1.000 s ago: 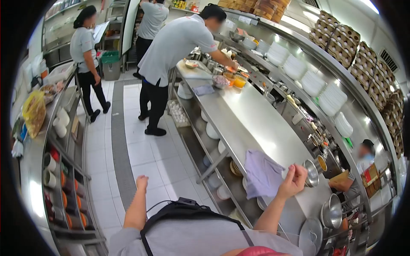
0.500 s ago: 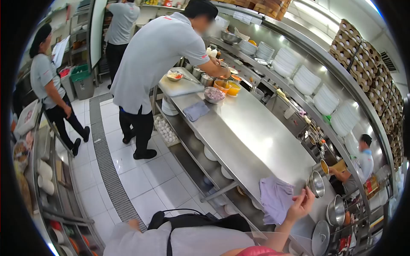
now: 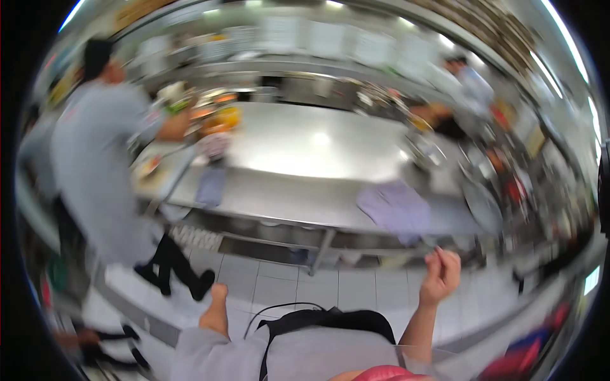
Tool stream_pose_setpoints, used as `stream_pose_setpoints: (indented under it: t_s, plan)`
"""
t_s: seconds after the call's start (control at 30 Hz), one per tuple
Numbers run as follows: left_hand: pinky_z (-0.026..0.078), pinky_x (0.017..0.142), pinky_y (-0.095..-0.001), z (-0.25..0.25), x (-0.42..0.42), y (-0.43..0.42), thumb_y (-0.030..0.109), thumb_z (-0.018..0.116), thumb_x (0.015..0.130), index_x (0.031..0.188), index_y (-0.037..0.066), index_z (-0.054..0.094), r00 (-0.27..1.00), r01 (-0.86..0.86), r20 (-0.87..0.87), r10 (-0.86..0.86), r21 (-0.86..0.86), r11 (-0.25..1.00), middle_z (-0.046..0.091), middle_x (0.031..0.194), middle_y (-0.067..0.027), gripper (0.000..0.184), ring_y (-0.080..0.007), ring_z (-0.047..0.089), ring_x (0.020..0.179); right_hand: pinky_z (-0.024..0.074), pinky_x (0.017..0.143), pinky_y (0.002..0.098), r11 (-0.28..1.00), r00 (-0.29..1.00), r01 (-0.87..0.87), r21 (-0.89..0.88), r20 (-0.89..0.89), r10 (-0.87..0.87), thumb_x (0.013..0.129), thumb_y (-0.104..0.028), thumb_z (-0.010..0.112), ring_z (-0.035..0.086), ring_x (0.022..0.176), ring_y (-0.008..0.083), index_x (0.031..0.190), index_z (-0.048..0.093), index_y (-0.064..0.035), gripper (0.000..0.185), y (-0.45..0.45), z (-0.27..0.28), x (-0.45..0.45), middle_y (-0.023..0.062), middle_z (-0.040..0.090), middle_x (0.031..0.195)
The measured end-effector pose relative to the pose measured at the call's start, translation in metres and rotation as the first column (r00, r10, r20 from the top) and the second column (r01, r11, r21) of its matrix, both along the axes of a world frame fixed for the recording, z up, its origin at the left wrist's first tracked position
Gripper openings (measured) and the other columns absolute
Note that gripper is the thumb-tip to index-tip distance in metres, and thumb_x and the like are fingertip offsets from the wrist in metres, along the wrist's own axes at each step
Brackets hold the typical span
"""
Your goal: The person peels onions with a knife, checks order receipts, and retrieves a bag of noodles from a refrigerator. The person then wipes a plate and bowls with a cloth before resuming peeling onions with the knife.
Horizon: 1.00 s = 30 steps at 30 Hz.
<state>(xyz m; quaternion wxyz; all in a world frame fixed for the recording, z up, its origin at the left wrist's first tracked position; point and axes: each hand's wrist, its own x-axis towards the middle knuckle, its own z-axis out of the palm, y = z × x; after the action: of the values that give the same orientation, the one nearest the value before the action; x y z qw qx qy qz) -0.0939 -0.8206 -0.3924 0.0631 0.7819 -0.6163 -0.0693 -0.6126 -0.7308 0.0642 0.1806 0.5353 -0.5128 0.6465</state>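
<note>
Your view has just swung round, so the steel table (image 3: 289, 143) that ran off at a slant now lies straight across in front of you; that puts its near edge beyond both your hands, with neither one on it. Your right hand (image 3: 440, 276) is raised at the right, its fingers bent in and their tips close together; whether they meet, or pinch anything small, you cannot tell from here. The nearest thing to it is the purple cloth (image 3: 395, 204), which lies crumpled at the near edge of the table and droops over it; it sits just beyond your right hand and a little to the left, apart from the fingers. Your left hand (image 3: 219, 292) is low on the left, above the tiled floor (image 3: 318, 289); it is blurred, so you cannot tell how the fingers stand, though nothing shows in it.

To the right of the cloth a round metal lid (image 3: 483, 206) lies on the table, with metal bowls (image 3: 427, 154) farther back; near the left end are a folded blue cloth (image 3: 210, 186) and, behind it, a bowl of pink food (image 3: 214, 146); a co-worker (image 3: 101, 152) stands at that end, reaching over the table, well apart from your hands.
</note>
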Motion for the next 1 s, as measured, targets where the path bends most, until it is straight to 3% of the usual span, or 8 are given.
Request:
stream_pose_setpoints:
  t_s: [0.03,0.17,0.27,0.47,0.57,0.67,0.9,1.0]
  plan:
    - [0.047,0.057,-0.0381,0.000,-0.007,-0.005,0.015,0.048,0.069,0.061,0.007,0.063,0.889,0.340,0.311,-0.335,0.040,0.939,0.061,0.067,-0.0126,0.019,-0.0270,0.060,0.064,0.0455,0.068,0.0347,1.000,0.993,0.000,-0.021,-0.119,-0.003,0.071,0.003,0.057,0.055,0.064,0.0217,0.073,0.058,-0.0010,0.005,0.012,0.001,-0.005,0.0084,0.054,0.061]
    - [0.045,0.065,-0.0392,-0.034,-0.046,-0.049,0.017,0.056,0.066,0.076,0.012,0.061,0.407,0.889,0.220,-0.886,0.128,0.440,0.061,0.083,-0.0120,0.012,-0.0300,0.059,0.077,0.0462,0.066,0.0350,0.985,0.969,0.150,0.089,-0.213,-0.129,0.080,-0.001,0.047,0.055,0.057,0.0200,0.072,0.058,0.0011,0.014,0.083,-0.016,-0.024,0.0062,0.050,0.052]
    - [0.046,0.066,-0.0414,-0.047,-0.127,-0.021,0.016,0.049,0.074,0.082,0.006,0.064,0.305,0.952,-0.190,-0.933,0.073,0.296,0.061,0.078,-0.0157,0.019,-0.0320,0.058,0.073,0.0461,0.057,0.0271,0.935,0.895,0.249,0.252,0.309,-0.322,0.083,0.000,0.041,0.054,0.053,0.0140,0.077,0.060,-0.0001,0.020,0.136,-0.023,-0.012,0.0064,0.051,0.054]
    - [0.046,0.067,-0.0410,-0.074,-0.288,-0.038,0.013,0.052,0.069,0.083,0.003,0.064,-0.101,0.981,-0.127,-0.987,0.153,-0.120,0.061,0.077,-0.0163,0.021,-0.0330,0.059,0.074,0.0384,0.045,0.0214,0.765,0.776,0.617,0.183,0.017,-0.630,0.068,0.011,0.050,0.048,0.050,0.0109,0.084,0.062,-0.0054,0.026,0.231,-0.037,-0.076,0.0081,0.053,0.087]
    - [0.047,0.065,-0.0404,-0.070,-0.372,-0.025,0.013,0.052,0.067,0.081,0.005,0.065,0.464,0.884,-0.580,-0.669,0.252,0.395,0.062,0.077,-0.0145,0.020,-0.0318,0.060,0.072,0.0369,0.044,0.0213,0.650,0.672,0.734,0.195,-0.067,-0.738,0.063,0.011,0.053,0.047,0.049,0.0095,0.081,0.063,-0.0061,0.026,0.284,-0.049,-0.115,0.0072,0.051,0.089]
    - [0.047,0.063,-0.0403,-0.069,-0.469,-0.010,0.015,0.052,0.069,0.078,0.008,0.065,-0.296,0.865,0.107,-0.949,0.453,-0.218,0.062,0.076,-0.0127,0.018,-0.0305,0.060,0.072,0.0376,0.044,0.0216,0.542,0.564,0.807,0.233,-0.034,-0.825,0.066,0.008,0.057,0.048,0.049,0.0098,0.077,0.062,-0.0041,0.018,0.352,-0.051,-0.152,0.0079,0.052,0.086]
    - [0.047,0.062,-0.0406,-0.072,-0.704,0.133,0.022,0.052,0.072,0.074,0.011,0.065,-0.463,0.852,-0.045,-0.885,0.252,-0.459,0.062,0.078,-0.0115,0.017,-0.0300,0.060,0.072,0.0453,0.062,0.0281,0.470,0.519,0.841,0.268,-0.153,-0.841,0.081,-0.006,0.047,0.051,0.050,0.0142,0.089,0.057,-0.0022,0.013,0.491,-0.068,-0.266,0.0045,0.050,0.050]
    - [0.048,0.067,-0.0393,-0.093,-0.792,0.166,0.025,0.053,0.073,0.077,0.011,0.066,-0.488,0.795,-0.115,-0.866,0.350,-0.494,0.062,0.081,-0.0121,0.019,-0.0297,0.060,0.077,0.0455,0.061,0.0270,0.551,0.426,0.743,0.379,0.367,-0.827,0.084,-0.005,0.043,0.051,0.049,0.0120,0.094,0.055,0.0009,0.017,0.506,-0.064,-0.314,0.0044,0.049,0.050]
